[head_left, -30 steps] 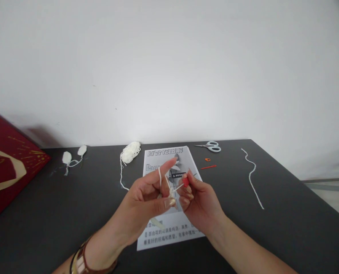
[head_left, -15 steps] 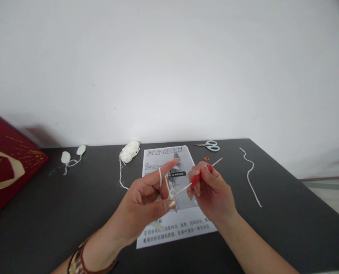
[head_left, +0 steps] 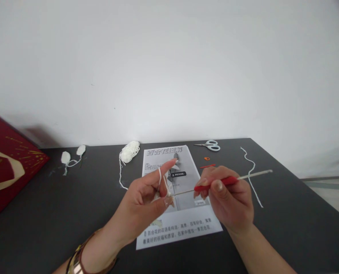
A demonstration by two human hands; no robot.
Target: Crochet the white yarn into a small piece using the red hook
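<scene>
the right hand [head_left: 229, 199] is closed on the red grip of a crochet hook [head_left: 218, 182] whose tip sits at the small white stitch work [head_left: 167, 193] pinched in the left hand [head_left: 146, 201], yarn [head_left: 159, 176] looped over its forefinger above the printed sheet [head_left: 183, 224], so a stitch looks mid-pull, and catching the strand cleanly seems to need steady tension.

One crochet hook [head_left: 232, 180]; one scissors [head_left: 210, 145]; one printed sheet [head_left: 177, 201]; one yarn ball [head_left: 129, 151]; two white crocheted pieces [head_left: 66, 156].

Bare table [head_left: 58, 213] left; scissors [head_left: 210, 145] and strand [head_left: 251, 175] crowd right.
</scene>
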